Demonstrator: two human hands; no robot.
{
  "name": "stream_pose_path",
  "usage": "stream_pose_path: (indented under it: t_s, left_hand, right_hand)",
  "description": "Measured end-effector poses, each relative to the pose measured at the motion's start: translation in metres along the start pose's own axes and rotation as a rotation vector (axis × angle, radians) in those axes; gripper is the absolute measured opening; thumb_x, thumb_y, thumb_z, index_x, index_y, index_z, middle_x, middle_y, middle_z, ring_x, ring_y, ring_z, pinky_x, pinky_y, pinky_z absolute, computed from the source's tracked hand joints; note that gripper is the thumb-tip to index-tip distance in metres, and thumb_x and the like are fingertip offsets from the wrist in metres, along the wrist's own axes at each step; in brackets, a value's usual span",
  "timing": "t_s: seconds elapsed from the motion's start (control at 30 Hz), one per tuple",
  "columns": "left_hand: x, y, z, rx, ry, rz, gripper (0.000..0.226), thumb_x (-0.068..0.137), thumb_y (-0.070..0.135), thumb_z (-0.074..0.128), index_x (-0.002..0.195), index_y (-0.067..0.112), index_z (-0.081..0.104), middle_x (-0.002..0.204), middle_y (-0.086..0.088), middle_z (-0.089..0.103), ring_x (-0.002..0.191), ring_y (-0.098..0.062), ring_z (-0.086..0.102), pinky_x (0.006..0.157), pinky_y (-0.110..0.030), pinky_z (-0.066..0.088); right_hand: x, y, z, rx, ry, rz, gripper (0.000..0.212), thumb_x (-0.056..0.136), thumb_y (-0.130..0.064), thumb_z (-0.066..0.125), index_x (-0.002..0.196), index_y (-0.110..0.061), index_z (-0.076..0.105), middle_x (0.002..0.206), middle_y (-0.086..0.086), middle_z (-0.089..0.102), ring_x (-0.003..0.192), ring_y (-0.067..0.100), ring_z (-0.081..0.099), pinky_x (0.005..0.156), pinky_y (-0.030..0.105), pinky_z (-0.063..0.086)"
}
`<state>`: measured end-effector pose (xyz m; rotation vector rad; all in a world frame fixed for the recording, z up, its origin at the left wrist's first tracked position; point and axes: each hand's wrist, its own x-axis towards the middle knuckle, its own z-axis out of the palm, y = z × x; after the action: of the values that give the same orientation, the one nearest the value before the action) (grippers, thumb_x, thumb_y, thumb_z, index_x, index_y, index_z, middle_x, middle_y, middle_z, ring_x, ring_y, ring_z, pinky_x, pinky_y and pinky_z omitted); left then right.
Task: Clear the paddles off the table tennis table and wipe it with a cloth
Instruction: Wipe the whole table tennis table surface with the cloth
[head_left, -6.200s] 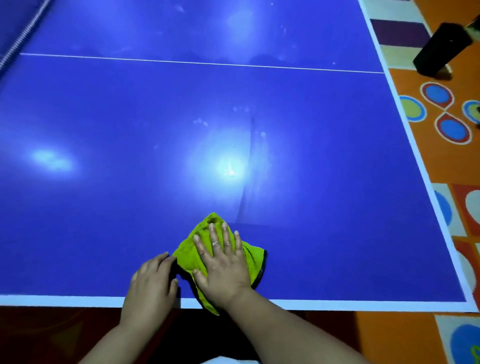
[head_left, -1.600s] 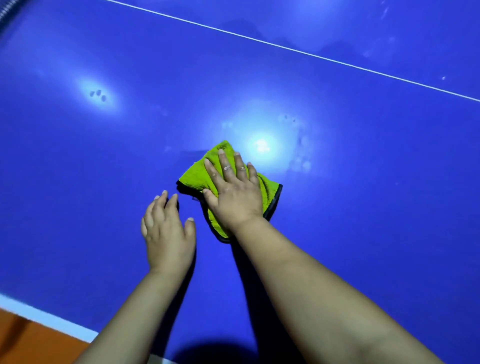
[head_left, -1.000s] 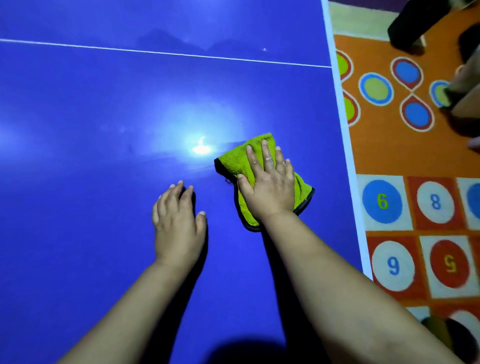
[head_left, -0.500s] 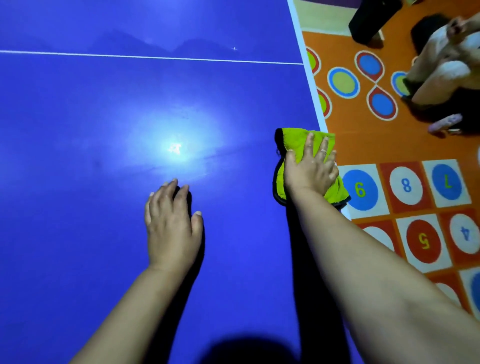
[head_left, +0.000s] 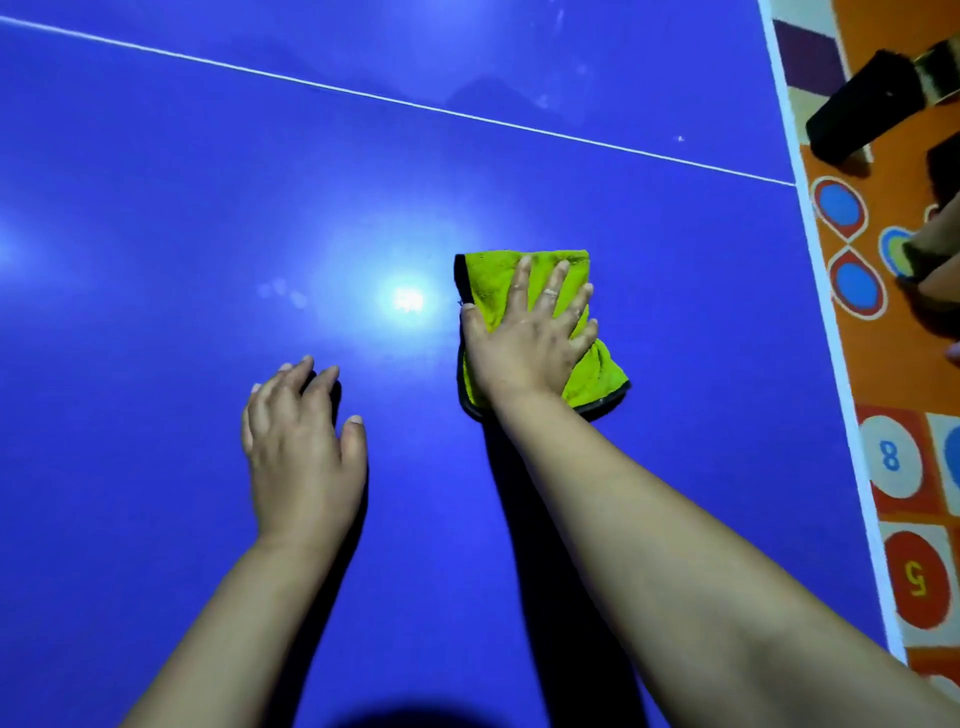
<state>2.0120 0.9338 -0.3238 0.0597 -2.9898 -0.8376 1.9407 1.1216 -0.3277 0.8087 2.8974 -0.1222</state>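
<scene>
Left hand lies flat on the blue table tennis table, palm down. Its fingers are relaxed and close together, thumb out to the right, holding nothing. White line crosses the table beyond it. Light glare sits just left of the cloth. Right hand is spread wide, palm pressing on the green microfibre cloth, ring on one finger. Cloth is folded and flat, right of table middle, well apart from the white side edge. Its long axis runs far to near, near end skewed right, dark trim along the left. Orange numbered play mat is on the floor at right, with a black object on it.
</scene>
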Motion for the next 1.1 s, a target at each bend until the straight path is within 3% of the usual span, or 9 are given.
stream_pose_path:
  t_s: [0.33, 0.5, 0.63, 0.73, 1.1]
  left_hand:
    - [-0.005, -0.099, -0.059, 0.080, 0.092, -0.143, 0.041, 0.083, 0.012, 0.058, 0.122, 0.002, 0.055, 0.134, -0.019, 0.048, 0.127, -0.035, 0.035, 0.112, -0.046, 0.018]
    - [-0.005, -0.106, -0.068, 0.124, 0.076, -0.184, 0.044, 0.082, 0.009, 0.062, 0.125, 0.002, 0.054, 0.136, -0.019, 0.046, 0.125, -0.037, 0.035, 0.110, -0.048, 0.017]
    - [0.001, -0.085, -0.062, 0.140, 0.077, -0.182, 0.045, 0.081, 0.007, 0.063, 0.125, 0.002, 0.054, 0.137, -0.019, 0.046, 0.126, -0.039, 0.036, 0.111, -0.048, 0.017]
    - [0.007, -0.063, -0.049, 0.182, 0.060, -0.139, 0.046, 0.080, 0.006, 0.062, 0.125, 0.003, 0.054, 0.137, -0.019, 0.046, 0.126, -0.038, 0.037, 0.112, -0.046, 0.015]
    - [0.031, 0.074, 0.039, 0.126, -0.027, 0.056, 0.042, 0.084, 0.016, 0.056, 0.124, 0.005, 0.055, 0.135, -0.016, 0.048, 0.126, -0.033, 0.037, 0.113, -0.043, 0.013]
  right_hand:
    - [-0.077, -0.165, 0.019, -0.015, -0.094, -0.434, 0.076, 0.093, -0.063, 0.027, 0.153, -0.029, -0.006, 0.160, 0.009, -0.016, 0.145, 0.038, -0.017, 0.114, 0.060, -0.003]
    - [-0.084, -0.178, 0.018, -0.096, -0.125, -0.726, 0.072, 0.094, -0.063, 0.026, 0.154, -0.032, -0.001, 0.162, 0.006, -0.011, 0.147, 0.036, -0.012, 0.115, 0.057, 0.001]
    - [-0.060, -0.159, 0.014, -0.115, -0.105, -0.840, 0.067, 0.095, -0.061, 0.027, 0.153, -0.038, 0.001, 0.162, -0.001, -0.005, 0.149, 0.029, -0.004, 0.117, 0.051, 0.007]
    - [-0.040, -0.137, 0.011, -0.111, -0.066, -0.830, 0.064, 0.096, -0.058, 0.029, 0.153, -0.037, 0.007, 0.162, -0.003, 0.000, 0.149, 0.026, 0.000, 0.117, 0.050, 0.009]
    - [0.072, 0.046, -0.011, -0.056, 0.007, -0.423, 0.066, 0.096, -0.057, 0.029, 0.154, -0.035, 0.007, 0.162, -0.004, 0.000, 0.149, 0.024, -0.001, 0.117, 0.045, 0.008]
